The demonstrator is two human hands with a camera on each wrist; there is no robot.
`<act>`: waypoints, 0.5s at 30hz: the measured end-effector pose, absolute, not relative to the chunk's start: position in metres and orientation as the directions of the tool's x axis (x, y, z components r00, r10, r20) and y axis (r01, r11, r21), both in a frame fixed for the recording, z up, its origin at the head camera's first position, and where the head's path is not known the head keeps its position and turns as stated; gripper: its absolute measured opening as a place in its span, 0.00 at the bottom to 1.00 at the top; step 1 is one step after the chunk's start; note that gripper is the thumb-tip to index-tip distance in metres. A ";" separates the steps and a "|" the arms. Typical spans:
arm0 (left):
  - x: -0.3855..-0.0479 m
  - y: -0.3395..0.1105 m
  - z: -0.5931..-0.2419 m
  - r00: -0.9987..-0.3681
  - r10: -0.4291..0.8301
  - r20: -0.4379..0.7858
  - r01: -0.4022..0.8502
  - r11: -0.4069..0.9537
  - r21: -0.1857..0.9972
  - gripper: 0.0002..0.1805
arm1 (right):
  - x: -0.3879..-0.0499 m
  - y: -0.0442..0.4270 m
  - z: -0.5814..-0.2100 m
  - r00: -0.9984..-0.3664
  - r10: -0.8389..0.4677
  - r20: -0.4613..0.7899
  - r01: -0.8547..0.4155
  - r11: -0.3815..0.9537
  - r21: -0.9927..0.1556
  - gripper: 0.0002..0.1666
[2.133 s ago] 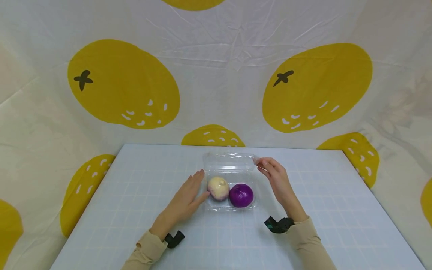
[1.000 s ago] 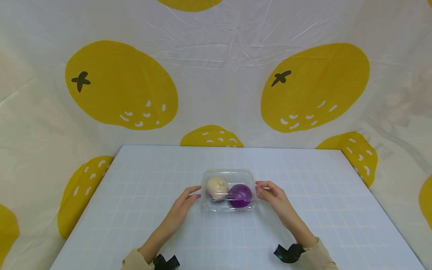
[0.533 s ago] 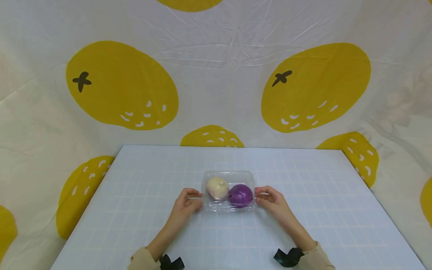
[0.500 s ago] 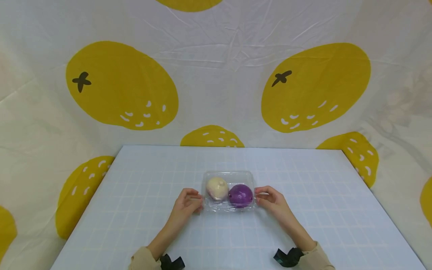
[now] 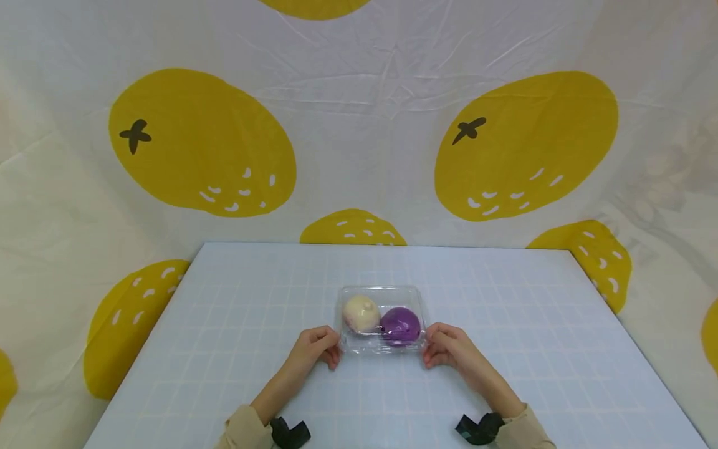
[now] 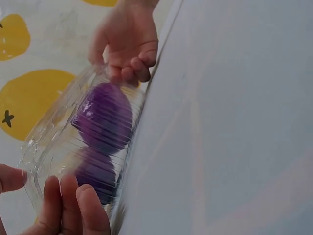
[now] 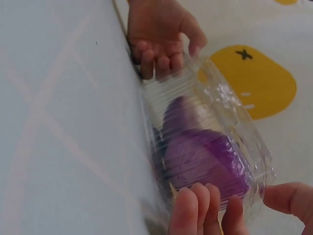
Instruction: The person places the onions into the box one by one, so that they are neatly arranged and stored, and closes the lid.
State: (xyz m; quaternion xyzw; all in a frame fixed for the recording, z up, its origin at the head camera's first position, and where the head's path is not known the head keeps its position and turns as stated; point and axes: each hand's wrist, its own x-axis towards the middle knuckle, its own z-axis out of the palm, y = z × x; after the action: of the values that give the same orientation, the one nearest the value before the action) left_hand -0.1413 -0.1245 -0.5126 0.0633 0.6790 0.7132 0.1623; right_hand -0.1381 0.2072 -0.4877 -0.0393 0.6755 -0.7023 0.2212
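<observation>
A clear plastic clamshell box (image 5: 381,298) sits mid-table with its lid down. Inside, side by side, lie a cream turnip (image 5: 361,313) with a purple underside and a glossy purple round vegetable (image 5: 401,325). My left hand (image 5: 314,350) pinches the rim at the box's front left corner, thumb on top and fingers curled below. At the front right corner my right hand (image 5: 451,348) pinches the rim likewise. In the left wrist view, thumb and fingers of the left hand (image 6: 68,208) are at the box edge, with the ribbed side wall facing the camera.
The box stands on a white table (image 5: 252,280) with a faint grid. Behind it hangs a pale cloth (image 5: 359,143) printed with yellow fruit. Black straps (image 5: 479,428) are on both wrists.
The lid, first raised at the back with my right hand at its corner, has swung down over the vegetables. Both hands have since slid toward the box's front corners and pinch the rim.
</observation>
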 end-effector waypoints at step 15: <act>-0.140 -0.125 -0.519 -0.884 0.458 -0.095 -0.183 -0.151 0.971 0.10 | -0.139 0.212 -0.494 -0.848 -0.506 -0.159 0.204 -0.034 -0.978 0.10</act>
State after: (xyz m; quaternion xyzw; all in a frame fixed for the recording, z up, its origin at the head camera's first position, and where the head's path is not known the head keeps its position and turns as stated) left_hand -0.1396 -0.1253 -0.5191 0.1115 0.6156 0.7504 0.2134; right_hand -0.1390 0.2123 -0.4943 -0.1164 0.6484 -0.7096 0.2499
